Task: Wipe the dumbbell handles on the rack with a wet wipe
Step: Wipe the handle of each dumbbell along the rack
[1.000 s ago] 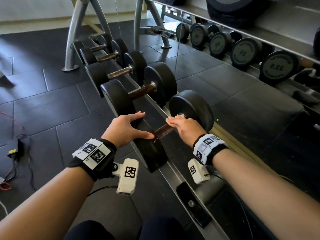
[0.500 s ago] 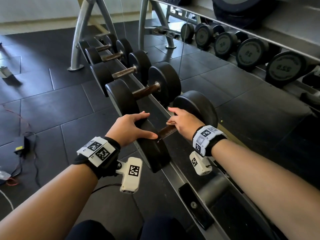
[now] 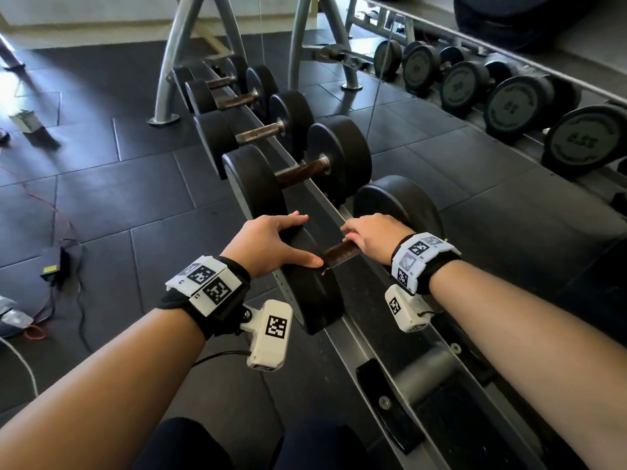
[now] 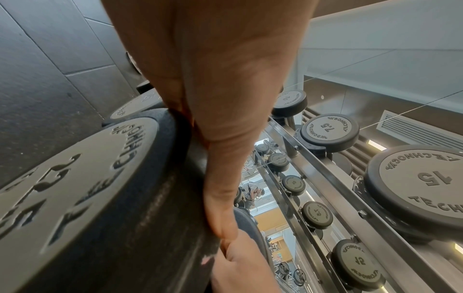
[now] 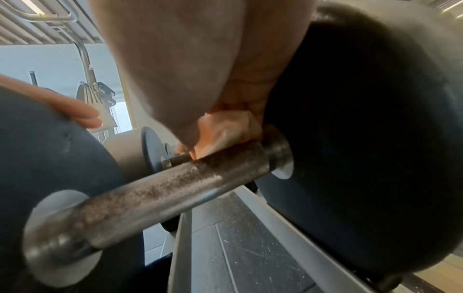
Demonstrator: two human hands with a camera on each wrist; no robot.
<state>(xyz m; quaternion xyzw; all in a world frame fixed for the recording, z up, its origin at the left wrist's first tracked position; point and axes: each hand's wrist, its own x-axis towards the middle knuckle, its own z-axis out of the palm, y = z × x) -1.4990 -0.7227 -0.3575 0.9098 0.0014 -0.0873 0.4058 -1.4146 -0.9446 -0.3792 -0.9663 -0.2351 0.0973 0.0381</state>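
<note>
The nearest black dumbbell lies across the rack, its rusty steel handle (image 3: 342, 254) (image 5: 175, 188) bare on the left half. My right hand (image 3: 369, 232) curls over the handle's right end, beside the right weight head (image 3: 400, 201). It pinches a crumpled pale wet wipe (image 5: 223, 134) against the steel. My left hand (image 3: 271, 245) (image 4: 220, 138) rests flat on top of the left weight head (image 3: 312, 293), fingers straight and thumb pointing at the handle. From above, the right hand hides most of the wipe.
Several more dumbbells (image 3: 302, 171) sit in a row further along the rack rail (image 3: 359, 334). A mirror at right reflects other dumbbells (image 3: 509, 106). Grey rack legs (image 3: 169, 62) stand at the back. A charger and cables (image 3: 51, 266) lie on the dark floor tiles at left.
My right hand has slid a little along the handle toward the right weight head, baring more steel. The left hand has stayed on the left head.
</note>
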